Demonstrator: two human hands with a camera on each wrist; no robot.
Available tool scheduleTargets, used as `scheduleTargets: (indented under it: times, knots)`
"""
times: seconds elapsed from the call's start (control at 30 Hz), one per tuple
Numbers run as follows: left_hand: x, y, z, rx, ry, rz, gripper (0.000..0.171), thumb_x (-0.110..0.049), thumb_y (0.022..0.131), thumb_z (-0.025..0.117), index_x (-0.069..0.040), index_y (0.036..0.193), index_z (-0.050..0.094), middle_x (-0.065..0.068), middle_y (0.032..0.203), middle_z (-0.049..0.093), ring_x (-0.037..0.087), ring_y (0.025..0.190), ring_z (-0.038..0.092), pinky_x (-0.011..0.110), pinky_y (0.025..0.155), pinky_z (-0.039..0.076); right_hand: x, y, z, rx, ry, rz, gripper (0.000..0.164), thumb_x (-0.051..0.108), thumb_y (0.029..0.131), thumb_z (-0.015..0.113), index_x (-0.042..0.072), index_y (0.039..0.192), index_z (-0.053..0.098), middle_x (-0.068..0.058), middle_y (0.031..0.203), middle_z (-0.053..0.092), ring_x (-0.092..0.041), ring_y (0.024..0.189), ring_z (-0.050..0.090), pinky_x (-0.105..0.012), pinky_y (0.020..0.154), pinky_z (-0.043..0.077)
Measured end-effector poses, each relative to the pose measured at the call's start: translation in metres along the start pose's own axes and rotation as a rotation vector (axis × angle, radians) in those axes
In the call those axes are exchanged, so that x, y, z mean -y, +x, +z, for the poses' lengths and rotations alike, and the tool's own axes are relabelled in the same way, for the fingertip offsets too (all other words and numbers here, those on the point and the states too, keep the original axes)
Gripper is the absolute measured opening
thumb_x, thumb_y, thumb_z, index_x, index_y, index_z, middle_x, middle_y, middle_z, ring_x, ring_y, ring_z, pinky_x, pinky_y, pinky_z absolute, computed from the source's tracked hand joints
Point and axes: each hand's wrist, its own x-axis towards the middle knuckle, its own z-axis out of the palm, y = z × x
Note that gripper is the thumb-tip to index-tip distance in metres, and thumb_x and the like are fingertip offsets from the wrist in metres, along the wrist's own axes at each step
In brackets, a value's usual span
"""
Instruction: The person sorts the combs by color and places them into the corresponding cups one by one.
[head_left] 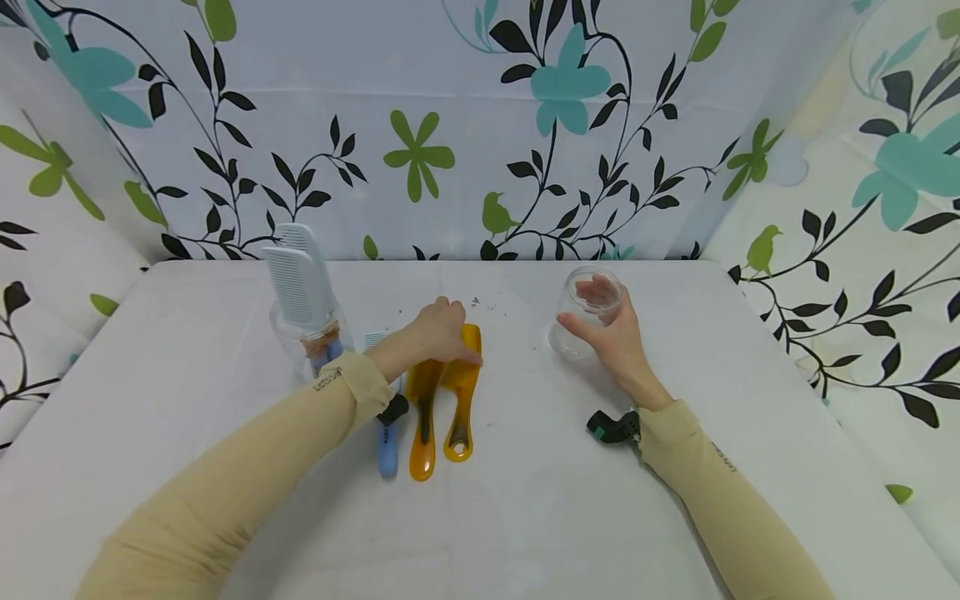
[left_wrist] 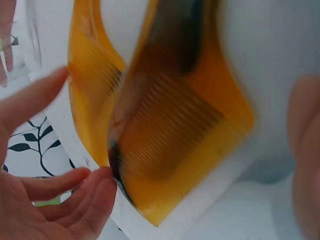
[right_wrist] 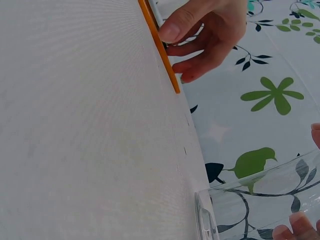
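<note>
Two amber combs with handles lie side by side on the white table, handles towards me. Over their wide ends is my left hand (head_left: 438,333). Its thumb and fingertips are at opposite edges of the right amber comb (head_left: 462,408), pinching it; the left wrist view shows this comb (left_wrist: 92,105) between them. Beside it lies the other amber comb (head_left: 424,417), and left of that a blue-handled comb (head_left: 387,450), partly hidden by the sleeve. My right hand (head_left: 618,342) grips an upright clear jar (head_left: 567,337), thumb in front and fingers around the far side.
At the back left, a clear container (head_left: 281,329) holds several pale blue combs (head_left: 294,279) standing up. Dark specks (head_left: 476,302) dot the white table (head_left: 525,500) near its back. Patterned cloth (head_left: 300,67) hangs behind and at both sides.
</note>
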Motion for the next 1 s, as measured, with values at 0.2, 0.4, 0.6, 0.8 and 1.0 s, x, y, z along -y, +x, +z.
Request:
scheduleTargets:
  times: [0.2, 0.4, 0.6, 0.8, 1.0]
  knots:
    - [0.002, 0.001, 0.0, 0.011, 0.016, -0.013, 0.073, -0.051, 0.081, 0.079, 0.005, 0.121, 0.056, 0.023, 0.12, 0.051, 0.03, 0.097, 0.051, 0.035, 0.082, 0.052, 0.0, 0.001, 0.001, -0.006, 0.001, -0.001, 0.078, 0.015, 0.083, 0.081, 0.005, 0.145, 0.035, -0.014, 0.137, 0.055, -0.026, 0.127, 0.048, -0.044, 0.12, 0.029]
    - [0.003, 0.005, 0.001, -0.002, 0.001, -0.029, 0.07, -0.052, 0.079, 0.081, 0.004, 0.114, 0.057, 0.017, 0.107, 0.055, 0.029, 0.096, 0.049, 0.035, 0.079, 0.048, -0.002, 0.001, 0.001, -0.003, 0.009, -0.012, 0.078, 0.012, 0.084, 0.079, 0.002, 0.145, 0.033, -0.015, 0.137, 0.054, -0.026, 0.126, 0.047, -0.044, 0.119, 0.03]
    - [0.004, 0.01, 0.005, -0.003, 0.003, -0.039, 0.069, -0.053, 0.078, 0.081, 0.003, 0.111, 0.058, 0.013, 0.098, 0.055, 0.028, 0.092, 0.049, 0.033, 0.076, 0.045, -0.003, 0.0, 0.001, -0.004, 0.002, -0.01, 0.079, 0.01, 0.083, 0.079, 0.001, 0.146, 0.033, -0.016, 0.137, 0.054, -0.027, 0.127, 0.046, -0.045, 0.12, 0.029]
    - [0.003, 0.012, 0.009, -0.005, 0.02, -0.042, 0.072, -0.057, 0.077, 0.08, 0.003, 0.111, 0.058, 0.017, 0.107, 0.055, 0.033, 0.104, 0.049, 0.039, 0.087, 0.047, 0.013, -0.006, 0.003, 0.011, 0.012, -0.002, 0.078, 0.005, 0.084, 0.076, -0.004, 0.146, 0.03, -0.025, 0.138, 0.05, -0.037, 0.129, 0.044, -0.048, 0.12, 0.029]
    - [0.0, 0.012, 0.006, 0.005, 0.017, -0.063, 0.075, -0.058, 0.077, 0.08, 0.002, 0.115, 0.056, 0.018, 0.108, 0.056, 0.031, 0.098, 0.052, 0.037, 0.081, 0.05, 0.029, -0.01, 0.005, 0.015, 0.005, -0.01, 0.075, 0.001, 0.085, 0.074, -0.008, 0.144, 0.029, -0.031, 0.138, 0.048, -0.041, 0.128, 0.043, -0.048, 0.119, 0.03]
